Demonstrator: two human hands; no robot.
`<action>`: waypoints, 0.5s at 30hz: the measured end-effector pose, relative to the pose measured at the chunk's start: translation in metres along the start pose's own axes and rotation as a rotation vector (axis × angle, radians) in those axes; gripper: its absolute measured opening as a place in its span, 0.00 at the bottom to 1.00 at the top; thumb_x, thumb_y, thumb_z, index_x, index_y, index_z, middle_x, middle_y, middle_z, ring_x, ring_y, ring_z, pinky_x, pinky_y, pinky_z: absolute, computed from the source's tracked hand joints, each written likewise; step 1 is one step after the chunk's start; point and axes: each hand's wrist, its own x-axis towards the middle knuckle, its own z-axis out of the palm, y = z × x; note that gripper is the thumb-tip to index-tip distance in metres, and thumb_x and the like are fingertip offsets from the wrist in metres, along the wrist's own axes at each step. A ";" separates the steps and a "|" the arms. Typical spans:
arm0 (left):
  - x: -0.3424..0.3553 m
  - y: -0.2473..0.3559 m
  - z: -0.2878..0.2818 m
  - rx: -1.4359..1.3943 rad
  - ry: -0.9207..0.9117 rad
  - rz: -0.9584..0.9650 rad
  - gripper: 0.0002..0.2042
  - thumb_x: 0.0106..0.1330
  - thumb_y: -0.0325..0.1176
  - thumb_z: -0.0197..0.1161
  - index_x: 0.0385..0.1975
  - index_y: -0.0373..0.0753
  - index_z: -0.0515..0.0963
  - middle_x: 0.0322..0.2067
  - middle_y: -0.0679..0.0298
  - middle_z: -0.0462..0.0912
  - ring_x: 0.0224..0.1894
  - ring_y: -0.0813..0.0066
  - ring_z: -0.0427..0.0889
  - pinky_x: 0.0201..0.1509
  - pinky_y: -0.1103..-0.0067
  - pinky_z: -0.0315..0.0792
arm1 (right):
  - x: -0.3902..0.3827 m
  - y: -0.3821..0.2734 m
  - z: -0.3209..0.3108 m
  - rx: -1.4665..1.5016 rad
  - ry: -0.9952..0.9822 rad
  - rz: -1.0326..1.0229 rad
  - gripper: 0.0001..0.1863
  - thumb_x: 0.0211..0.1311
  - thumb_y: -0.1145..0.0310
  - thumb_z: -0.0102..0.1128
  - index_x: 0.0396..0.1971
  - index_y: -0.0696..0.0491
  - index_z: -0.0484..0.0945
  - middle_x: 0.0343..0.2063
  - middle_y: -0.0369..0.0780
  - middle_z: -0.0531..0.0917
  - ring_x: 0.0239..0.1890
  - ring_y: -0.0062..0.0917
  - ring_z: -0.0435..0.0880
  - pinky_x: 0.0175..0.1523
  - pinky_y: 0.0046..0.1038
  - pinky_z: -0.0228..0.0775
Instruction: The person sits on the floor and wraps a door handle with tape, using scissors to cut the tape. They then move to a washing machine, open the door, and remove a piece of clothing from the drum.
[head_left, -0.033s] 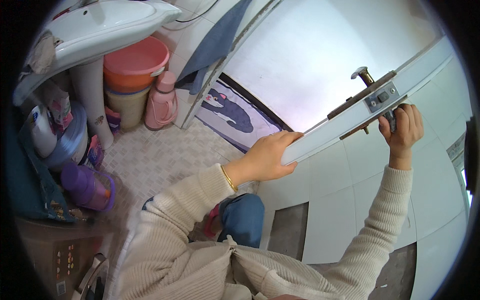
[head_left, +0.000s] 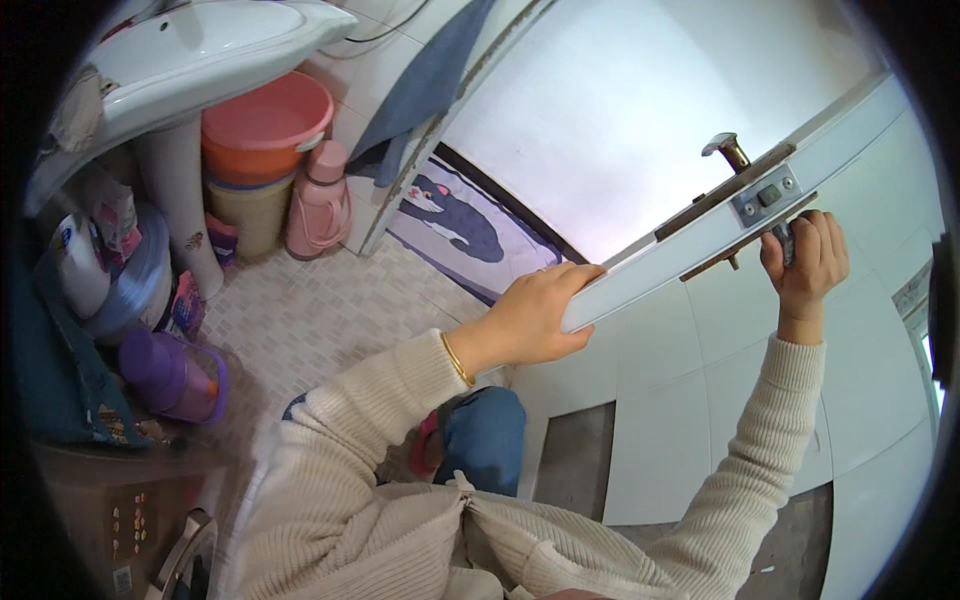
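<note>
A white door (head_left: 655, 258) stands ajar, its narrow edge facing me. My left hand (head_left: 535, 315) grips that edge at its near end, thumb on one face and fingers over the other. At the right, my right hand (head_left: 812, 262) is wrapped round the dark door handle (head_left: 786, 243) on the near face. Between the two faces, a metal latch plate (head_left: 767, 197) with screws and a latch bolt is set into the edge. A second, brass-coloured lever handle (head_left: 732, 150) sticks out from the far face.
At left are a white washbasin (head_left: 230, 50), pink basin (head_left: 270, 110) on a bucket, pink flask (head_left: 320, 200) and purple bottle (head_left: 170, 375). A cat-patterned mat (head_left: 455, 225) lies by the doorway. A blue towel (head_left: 420, 100) hangs beside the frame. White tiles (head_left: 660, 410) line the right.
The view has shifted very slightly. Both hands keep their grip on the door and the handle.
</note>
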 end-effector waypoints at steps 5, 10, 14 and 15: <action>-0.009 0.012 0.014 -0.046 0.029 -0.013 0.27 0.52 0.32 0.65 0.54 0.32 0.69 0.43 0.51 0.77 0.44 0.53 0.79 0.48 0.67 0.74 | -0.024 -0.025 -0.004 0.083 0.066 0.347 0.19 0.63 0.61 0.58 0.17 0.56 0.68 0.14 0.37 0.70 0.16 0.26 0.65 0.21 0.25 0.56; -0.013 0.017 0.026 -0.029 0.120 0.058 0.27 0.51 0.31 0.65 0.54 0.32 0.69 0.42 0.51 0.77 0.43 0.53 0.79 0.47 0.68 0.74 | -0.033 -0.051 0.000 0.267 0.235 0.756 0.17 0.66 0.68 0.53 0.17 0.58 0.68 0.13 0.34 0.69 0.17 0.16 0.63 0.23 0.20 0.56; -0.016 0.029 0.031 -0.041 0.072 -0.015 0.28 0.50 0.31 0.65 0.54 0.32 0.69 0.41 0.50 0.77 0.43 0.53 0.78 0.46 0.67 0.74 | -0.041 -0.059 -0.005 0.335 0.287 0.927 0.18 0.68 0.67 0.49 0.17 0.58 0.67 0.13 0.32 0.68 0.19 0.13 0.62 0.24 0.18 0.55; -0.018 0.031 0.035 -0.033 0.070 -0.013 0.28 0.50 0.31 0.65 0.54 0.31 0.69 0.41 0.50 0.77 0.43 0.52 0.78 0.46 0.67 0.74 | -0.043 -0.059 -0.009 0.326 0.275 0.940 0.18 0.68 0.67 0.49 0.17 0.58 0.67 0.13 0.32 0.68 0.19 0.13 0.61 0.24 0.18 0.55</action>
